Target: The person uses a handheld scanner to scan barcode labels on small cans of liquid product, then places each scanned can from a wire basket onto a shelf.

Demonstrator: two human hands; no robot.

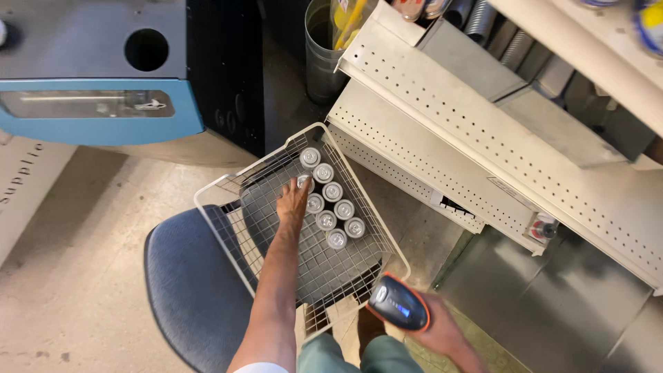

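My left hand (292, 202) reaches down into a white wire basket (228, 181) and its fingers close around the top of one small silver can (304, 181). Several more silver cans (338, 211) stand upright in two rows just right of that hand. The basket rests on a dark blue chair seat (186, 283). My right hand (435, 330) is low at the right, gripping a black and orange handheld scanner (398, 304) above the basket's near right corner.
Cream perforated metal shelves (483, 138) slope along the right side. A round metal bin (321, 55) stands behind the basket. A blue and grey machine (97, 76) fills the upper left. The floor is bare concrete (69, 276).
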